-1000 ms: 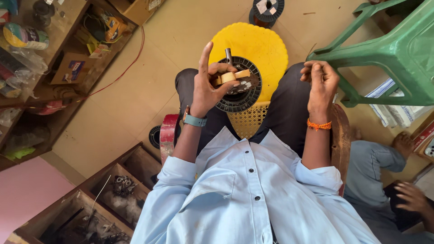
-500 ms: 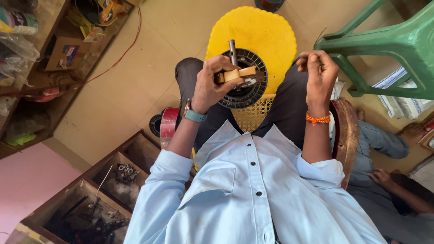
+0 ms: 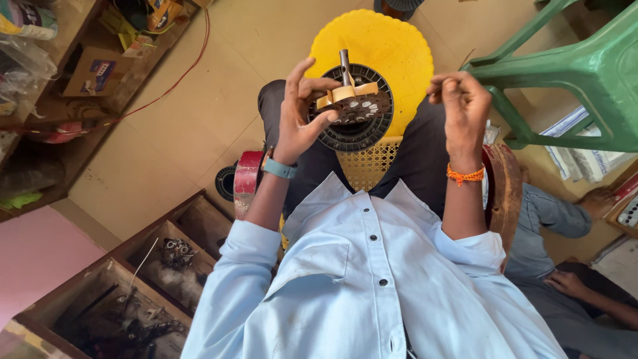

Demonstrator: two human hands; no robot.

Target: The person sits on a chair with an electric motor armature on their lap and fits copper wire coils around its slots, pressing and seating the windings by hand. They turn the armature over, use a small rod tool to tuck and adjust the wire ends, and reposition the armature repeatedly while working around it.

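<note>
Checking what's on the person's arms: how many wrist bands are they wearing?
2: a teal watch band on the left wrist, and an orange thread band on the right wrist. More could be hidden under the sleeves.

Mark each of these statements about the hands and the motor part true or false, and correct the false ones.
1. The left hand holds a round motor part with a metal shaft. True.
2. The right hand grips the motor part too. False: it is raised apart from it, fingers pinched.
3. A yellow round stool lies under the part. True.
4. The plastic chair is red. False: it is green.
</note>
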